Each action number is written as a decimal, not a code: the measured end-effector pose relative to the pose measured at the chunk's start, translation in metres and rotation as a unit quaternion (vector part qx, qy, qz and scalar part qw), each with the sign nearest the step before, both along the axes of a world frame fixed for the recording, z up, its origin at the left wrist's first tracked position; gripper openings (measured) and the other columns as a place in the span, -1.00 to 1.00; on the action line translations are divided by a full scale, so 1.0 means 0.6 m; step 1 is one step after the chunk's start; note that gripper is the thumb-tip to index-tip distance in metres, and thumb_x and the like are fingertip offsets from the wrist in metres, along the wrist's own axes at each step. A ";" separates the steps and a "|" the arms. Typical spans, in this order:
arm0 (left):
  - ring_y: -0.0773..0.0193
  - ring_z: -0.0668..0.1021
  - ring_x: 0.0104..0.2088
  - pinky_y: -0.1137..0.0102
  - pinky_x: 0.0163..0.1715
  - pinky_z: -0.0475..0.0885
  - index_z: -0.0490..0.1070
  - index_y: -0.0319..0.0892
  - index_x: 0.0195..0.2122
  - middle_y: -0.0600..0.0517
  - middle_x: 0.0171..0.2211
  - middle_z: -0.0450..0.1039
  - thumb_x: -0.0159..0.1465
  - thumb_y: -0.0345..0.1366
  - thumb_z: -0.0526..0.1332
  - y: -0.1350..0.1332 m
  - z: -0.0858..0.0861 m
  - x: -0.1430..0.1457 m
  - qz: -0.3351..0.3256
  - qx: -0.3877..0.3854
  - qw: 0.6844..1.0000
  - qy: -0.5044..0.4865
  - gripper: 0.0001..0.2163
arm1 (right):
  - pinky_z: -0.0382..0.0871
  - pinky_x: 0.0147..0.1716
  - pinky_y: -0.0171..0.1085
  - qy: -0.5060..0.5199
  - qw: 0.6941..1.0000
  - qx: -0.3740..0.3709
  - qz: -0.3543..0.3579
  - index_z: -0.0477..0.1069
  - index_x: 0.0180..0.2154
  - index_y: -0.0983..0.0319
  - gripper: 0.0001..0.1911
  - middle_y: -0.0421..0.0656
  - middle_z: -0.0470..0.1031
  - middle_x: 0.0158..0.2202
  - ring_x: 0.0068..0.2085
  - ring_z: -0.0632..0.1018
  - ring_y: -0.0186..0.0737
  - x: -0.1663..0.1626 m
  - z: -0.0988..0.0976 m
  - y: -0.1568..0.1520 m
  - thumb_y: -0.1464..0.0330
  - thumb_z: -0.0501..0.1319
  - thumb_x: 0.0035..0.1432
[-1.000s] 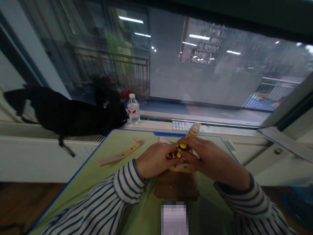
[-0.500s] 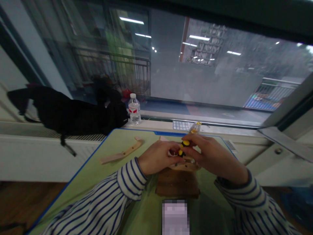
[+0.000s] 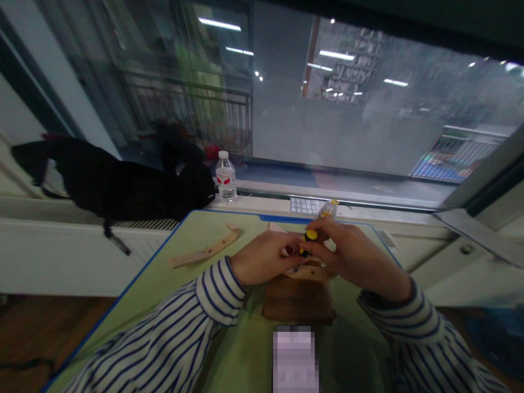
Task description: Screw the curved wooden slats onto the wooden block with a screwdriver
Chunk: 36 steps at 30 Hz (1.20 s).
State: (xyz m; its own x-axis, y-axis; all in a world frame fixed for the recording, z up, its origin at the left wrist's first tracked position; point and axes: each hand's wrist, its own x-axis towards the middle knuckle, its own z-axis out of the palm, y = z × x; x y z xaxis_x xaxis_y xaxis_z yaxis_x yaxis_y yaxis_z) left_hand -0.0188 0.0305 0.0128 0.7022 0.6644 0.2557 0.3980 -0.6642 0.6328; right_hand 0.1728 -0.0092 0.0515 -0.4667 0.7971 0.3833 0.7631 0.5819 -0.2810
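My right hand (image 3: 354, 256) is closed around the handle of a short yellow-and-black screwdriver (image 3: 311, 235), held between thumb and fingers. My left hand (image 3: 266, 254) pinches close to the screwdriver's lower end; its fingertips cover whatever is between them. Right beneath both hands lies a pale wooden piece (image 3: 309, 273) with dark holes or screws along it. It rests at the far end of a brown wooden block (image 3: 298, 302). A curved wooden strip (image 3: 204, 252) with holes lies to the left of my left hand.
The green tabletop (image 3: 164, 297) has a blue edge. A phone with a blurred screen (image 3: 295, 360) lies near me. Beyond the table, a water bottle (image 3: 226, 179), a black bag (image 3: 135, 185) and a clear packet with yellow parts (image 3: 328, 209) are by the window.
The whole view has shifted slightly, with things on the table a little higher. Both hands stay together at the screwdriver, and the handle has tilted or turned slightly.
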 end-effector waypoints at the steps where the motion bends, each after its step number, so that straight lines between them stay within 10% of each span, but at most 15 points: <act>1: 0.34 0.53 -0.36 0.46 -0.33 0.33 0.44 -0.15 -0.22 0.10 -0.36 0.52 0.25 -0.29 0.19 0.000 0.000 0.000 -0.002 -0.003 1.000 0.002 -0.89 | 0.30 -0.38 -0.29 0.001 1.000 -0.002 0.000 0.38 -0.17 0.25 -0.76 -0.14 0.53 -0.32 -0.34 0.52 -0.25 -0.001 -0.001 0.000 0.22 0.15 0.25; 36: 0.31 0.50 -0.33 0.46 -0.31 0.32 0.46 -0.17 -0.26 0.04 -0.34 0.51 0.29 -0.27 0.15 -0.007 -0.002 0.008 -0.012 0.059 0.998 0.003 -0.86 | 0.40 -0.22 -0.23 -0.009 0.996 0.019 0.081 0.32 0.00 0.22 -0.73 -0.09 0.54 -0.16 -0.21 0.55 -0.21 0.017 0.001 -0.005 0.38 0.12 0.25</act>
